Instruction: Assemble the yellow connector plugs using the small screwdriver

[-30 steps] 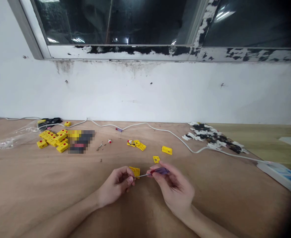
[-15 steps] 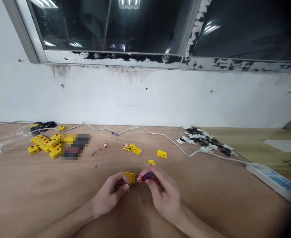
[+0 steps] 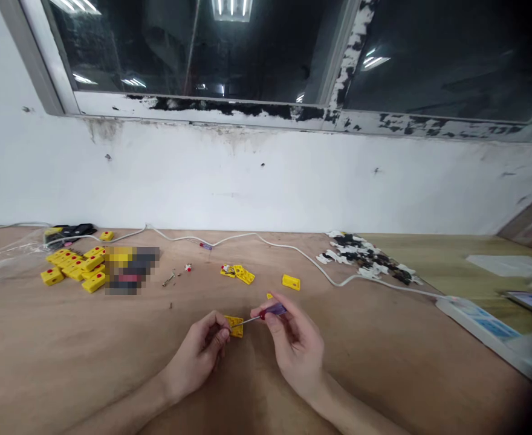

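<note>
White wall (image 3: 179, 193) and brown wood-toned tabletop (image 3: 89, 338) are recorded in the head view. A flat, rectangular yellow plastic plate (image 3: 236, 326), taken as landmark, is seen low at centre. Its left edge appears clamped between thumb and fingers of the left hand (image 3: 196, 350). A thin-shafted metal screwdriver (image 3: 262, 315) with purple handle and red collar is gripped by the right hand (image 3: 300, 347), tip directed at the plate.

Work is judged partway: red-buttoned yellow plastic boxes (image 3: 78, 266), apparently closed, are piled well left of the plate, while small metal parts (image 3: 169, 279), beyond and left of it, are left loose.

Beyond the plate, a white-and-red part (image 3: 225, 269) is contained in an open yellow plastic shell (image 3: 231, 273). Contents of the crumpled clear plastic bag (image 3: 14, 257), far left of the plate, cannot be made out.
</note>
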The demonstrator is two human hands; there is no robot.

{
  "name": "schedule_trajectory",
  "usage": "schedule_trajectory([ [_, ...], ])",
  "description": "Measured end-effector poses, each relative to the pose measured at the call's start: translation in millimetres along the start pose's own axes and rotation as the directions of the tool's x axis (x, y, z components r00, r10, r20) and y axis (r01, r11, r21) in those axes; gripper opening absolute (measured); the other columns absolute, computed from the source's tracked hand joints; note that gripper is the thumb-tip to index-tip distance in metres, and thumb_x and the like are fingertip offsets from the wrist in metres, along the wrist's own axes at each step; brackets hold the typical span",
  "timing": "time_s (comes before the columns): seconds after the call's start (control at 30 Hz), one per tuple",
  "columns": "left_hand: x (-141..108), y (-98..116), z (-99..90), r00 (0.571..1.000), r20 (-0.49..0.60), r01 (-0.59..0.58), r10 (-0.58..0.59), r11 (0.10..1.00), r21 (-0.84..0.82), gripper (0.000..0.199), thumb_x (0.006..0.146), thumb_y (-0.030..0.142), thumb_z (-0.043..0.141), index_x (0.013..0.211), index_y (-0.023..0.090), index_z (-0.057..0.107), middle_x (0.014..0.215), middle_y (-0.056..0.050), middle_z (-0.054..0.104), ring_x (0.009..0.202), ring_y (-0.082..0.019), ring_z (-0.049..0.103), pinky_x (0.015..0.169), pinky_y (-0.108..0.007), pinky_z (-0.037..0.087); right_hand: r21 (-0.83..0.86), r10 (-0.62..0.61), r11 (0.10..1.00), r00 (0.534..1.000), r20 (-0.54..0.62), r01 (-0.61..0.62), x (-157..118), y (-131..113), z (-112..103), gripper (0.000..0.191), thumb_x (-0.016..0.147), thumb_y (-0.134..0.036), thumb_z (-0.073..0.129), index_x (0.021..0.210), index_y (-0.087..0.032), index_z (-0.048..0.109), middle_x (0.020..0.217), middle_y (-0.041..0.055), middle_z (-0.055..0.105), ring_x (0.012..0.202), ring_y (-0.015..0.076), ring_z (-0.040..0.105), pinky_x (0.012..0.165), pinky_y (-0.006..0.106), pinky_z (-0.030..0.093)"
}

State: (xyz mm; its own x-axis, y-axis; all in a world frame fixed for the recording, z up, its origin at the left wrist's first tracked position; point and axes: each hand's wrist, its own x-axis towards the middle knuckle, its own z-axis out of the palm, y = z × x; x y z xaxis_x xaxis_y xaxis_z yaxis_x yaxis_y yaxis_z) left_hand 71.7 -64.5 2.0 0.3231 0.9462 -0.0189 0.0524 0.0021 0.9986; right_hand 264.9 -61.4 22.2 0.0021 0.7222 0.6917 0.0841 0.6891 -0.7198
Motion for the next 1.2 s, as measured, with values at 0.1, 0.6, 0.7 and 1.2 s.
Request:
schedule_trajectory([
  [0.1,0,2,0.3,1.0,-0.006,-0.008,0.008,1.0,-0.009,0.05,0.087,0.068,0.053,0.087,0.018,0.048,0.059,0.007,0.045,0.044,-0.005,0.039,0.041,-0.016,0.03,0.046,-0.001,0.999,1.0,0.007,0.001,-2,1,1,0.042,0.097,-0.01,0.052,0.132,-0.031,0.058,0.101,0.0055,0.066,0.088,0.0177,0.072,0.076,0.033,0.063],
  [0.6,-1,2,-0.5,1.0,0.008,-0.025,0.025,0.999,-0.039,0.051,0.085,0.067,0.057,0.086,0.017,0.049,0.06,0.007,0.045,0.046,-0.005,0.038,0.041,-0.015,0.03,0.037,-0.032,0.999,1.0,-0.002,0.032,-7,1,5,0.047,0.095,-0.006,0.053,0.134,-0.031,0.058,0.103,0.0057,0.065,0.087,0.0171,0.072,0.077,0.034,0.064],
  [0.7,-1,4,-0.3,0.999,0.01,-0.03,0.031,0.998,-0.051,0.051,0.085,0.067,0.058,0.086,0.017,0.05,0.062,0.007,0.045,0.046,-0.005,0.038,0.042,-0.016,0.03,0.005,-0.053,0.999,0.999,0.005,0.053,-5,0,5,0.047,0.095,-0.005,0.053,0.133,-0.031,0.059,0.102,0.0058,0.065,0.086,0.0167,0.072,0.075,0.032,0.064],
  [1.2,-3,14,-8.2,0.99,0.03,-0.142,0.139,0.981,0.134,0.034,0.096,0.049,0.051,0.094,0.017,0.06,0.087,-0.003,0.059,0.078,-0.013,0.052,0.07,-0.023,0.041,0.141,-0.009,0.99,1.0,0.004,0.008,0,1,3,0.043,0.096,-0.012,0.053,0.132,-0.035,0.059,0.108,0.0066,0.069,0.083,0.0183,0.074,0.075,0.037,0.065],
])
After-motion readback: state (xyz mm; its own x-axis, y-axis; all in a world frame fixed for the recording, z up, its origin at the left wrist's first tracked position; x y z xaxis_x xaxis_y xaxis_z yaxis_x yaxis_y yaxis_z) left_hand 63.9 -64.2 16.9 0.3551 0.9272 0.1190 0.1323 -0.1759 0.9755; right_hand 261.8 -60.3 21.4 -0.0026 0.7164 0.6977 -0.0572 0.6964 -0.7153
